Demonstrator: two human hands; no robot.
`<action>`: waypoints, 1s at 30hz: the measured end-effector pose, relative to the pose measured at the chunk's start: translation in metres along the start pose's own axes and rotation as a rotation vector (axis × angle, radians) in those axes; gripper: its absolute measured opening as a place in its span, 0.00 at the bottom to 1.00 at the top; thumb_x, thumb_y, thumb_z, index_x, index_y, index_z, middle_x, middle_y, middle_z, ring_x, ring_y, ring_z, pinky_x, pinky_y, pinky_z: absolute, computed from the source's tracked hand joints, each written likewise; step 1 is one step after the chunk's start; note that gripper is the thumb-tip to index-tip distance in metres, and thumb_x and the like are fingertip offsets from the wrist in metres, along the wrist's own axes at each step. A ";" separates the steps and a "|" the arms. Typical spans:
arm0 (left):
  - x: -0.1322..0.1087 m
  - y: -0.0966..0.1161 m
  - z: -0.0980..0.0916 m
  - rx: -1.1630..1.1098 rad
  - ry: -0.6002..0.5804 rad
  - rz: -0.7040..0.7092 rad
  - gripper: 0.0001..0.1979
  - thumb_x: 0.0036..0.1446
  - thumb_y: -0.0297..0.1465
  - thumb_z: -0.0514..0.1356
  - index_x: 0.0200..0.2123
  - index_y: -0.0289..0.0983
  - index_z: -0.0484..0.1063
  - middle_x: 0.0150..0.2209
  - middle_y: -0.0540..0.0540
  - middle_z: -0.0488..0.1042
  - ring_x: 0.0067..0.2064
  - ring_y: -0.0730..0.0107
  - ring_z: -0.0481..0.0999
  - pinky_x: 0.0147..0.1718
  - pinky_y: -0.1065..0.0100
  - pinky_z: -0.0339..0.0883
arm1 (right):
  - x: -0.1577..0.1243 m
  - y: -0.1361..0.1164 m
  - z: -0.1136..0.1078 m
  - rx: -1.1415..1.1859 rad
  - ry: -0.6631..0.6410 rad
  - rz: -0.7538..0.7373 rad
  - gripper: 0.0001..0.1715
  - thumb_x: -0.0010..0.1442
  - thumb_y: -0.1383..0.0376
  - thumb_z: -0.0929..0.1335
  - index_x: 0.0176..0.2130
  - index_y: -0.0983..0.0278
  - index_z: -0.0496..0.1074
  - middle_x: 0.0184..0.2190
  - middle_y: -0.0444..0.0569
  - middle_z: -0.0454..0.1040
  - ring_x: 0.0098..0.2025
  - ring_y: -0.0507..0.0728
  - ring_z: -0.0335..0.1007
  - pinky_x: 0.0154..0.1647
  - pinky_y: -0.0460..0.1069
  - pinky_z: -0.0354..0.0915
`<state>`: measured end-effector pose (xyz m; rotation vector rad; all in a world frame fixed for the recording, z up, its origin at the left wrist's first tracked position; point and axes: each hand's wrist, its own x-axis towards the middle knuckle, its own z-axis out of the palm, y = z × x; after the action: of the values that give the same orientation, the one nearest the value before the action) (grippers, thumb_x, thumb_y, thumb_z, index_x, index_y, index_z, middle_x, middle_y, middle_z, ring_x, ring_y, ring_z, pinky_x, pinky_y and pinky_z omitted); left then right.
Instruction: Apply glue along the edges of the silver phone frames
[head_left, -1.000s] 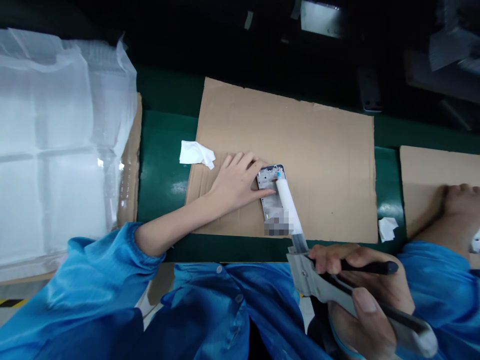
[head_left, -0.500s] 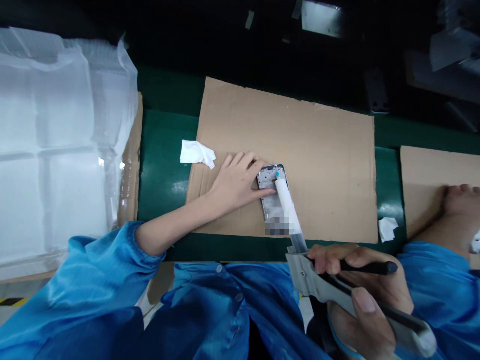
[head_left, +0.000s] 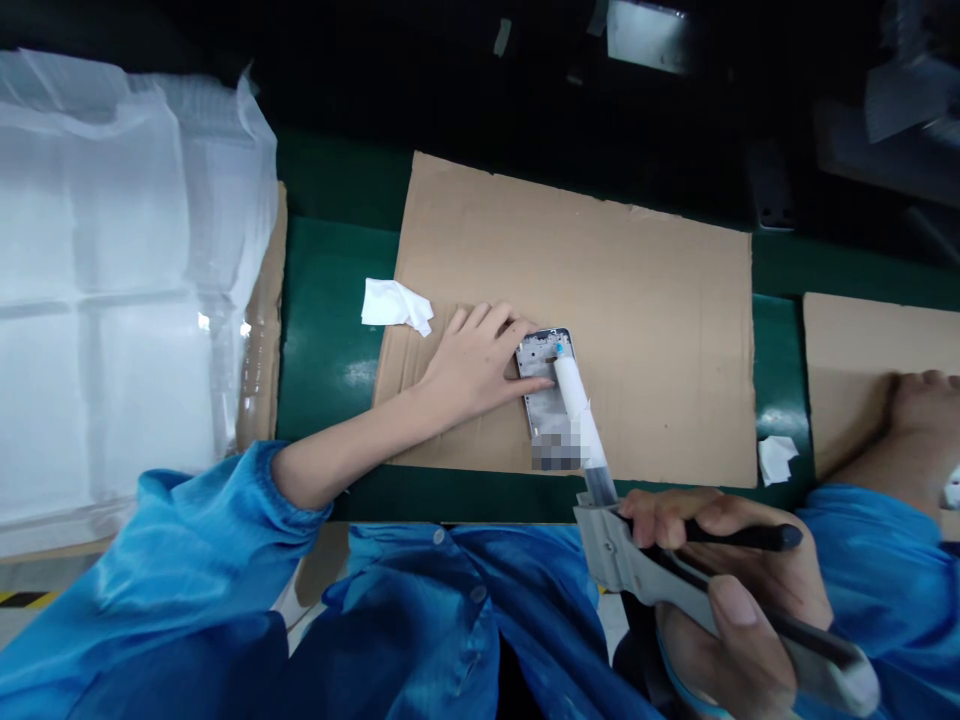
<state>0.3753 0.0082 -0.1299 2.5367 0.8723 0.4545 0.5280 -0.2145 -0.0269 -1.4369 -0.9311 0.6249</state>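
A metal phone frame lies on a sheet of cardboard, its long side pointing roughly toward me. My left hand grips it at the upper left, fingertips at the top edge and thumb laid across its inner face. In my right hand is a dispensing gun, my fingers wrapped round its grey handle and black lever. The gun carries a white glue syringe with a blue tip, which points at the upper right part of the frame. Whether the tip touches the metal I cannot tell.
Beneath the work is the cardboard sheet on a green table. White tissues lie at its sides. Plastic-wrapped white trays stand left. Another person's hand rests on cardboard at right.
The syringe tip has shifted very slightly to the right over the phone frame. My left hand and the frame keep their places on the cardboard.
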 end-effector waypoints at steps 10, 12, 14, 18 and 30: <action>0.001 0.001 0.001 -0.009 0.007 -0.001 0.27 0.70 0.55 0.65 0.60 0.44 0.73 0.57 0.40 0.77 0.56 0.47 0.75 0.53 0.45 0.67 | 0.001 -0.002 0.000 -0.024 -0.041 -0.068 0.13 0.65 0.63 0.64 0.49 0.60 0.71 0.32 0.48 0.71 0.34 0.61 0.74 0.41 0.63 0.77; 0.001 0.000 0.001 -0.008 0.009 -0.002 0.27 0.70 0.56 0.65 0.60 0.44 0.74 0.57 0.39 0.77 0.56 0.47 0.75 0.53 0.45 0.67 | 0.001 -0.002 -0.001 -0.034 -0.067 -0.067 0.13 0.66 0.64 0.64 0.50 0.60 0.71 0.32 0.48 0.71 0.34 0.61 0.75 0.41 0.63 0.77; 0.000 0.000 0.002 -0.008 0.013 0.002 0.27 0.70 0.56 0.64 0.60 0.44 0.73 0.57 0.39 0.77 0.56 0.47 0.75 0.53 0.44 0.68 | 0.002 -0.001 -0.002 -0.036 -0.088 -0.078 0.13 0.67 0.64 0.64 0.51 0.60 0.70 0.33 0.49 0.71 0.35 0.61 0.75 0.42 0.64 0.78; 0.000 0.000 0.002 -0.004 0.011 0.005 0.27 0.69 0.56 0.65 0.60 0.44 0.74 0.56 0.39 0.77 0.56 0.46 0.75 0.53 0.44 0.68 | 0.002 0.000 -0.002 -0.047 -0.078 -0.107 0.12 0.67 0.63 0.64 0.50 0.61 0.70 0.33 0.48 0.70 0.33 0.59 0.73 0.40 0.62 0.78; 0.001 0.001 0.001 0.008 -0.001 -0.004 0.30 0.67 0.55 0.68 0.60 0.42 0.74 0.56 0.39 0.77 0.57 0.47 0.75 0.53 0.45 0.67 | 0.003 -0.002 -0.001 -0.045 -0.095 -0.105 0.12 0.67 0.64 0.64 0.50 0.62 0.69 0.32 0.48 0.69 0.33 0.59 0.72 0.39 0.61 0.76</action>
<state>0.3770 0.0079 -0.1297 2.5418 0.8798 0.4499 0.5306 -0.2127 -0.0247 -1.3978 -1.0943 0.6013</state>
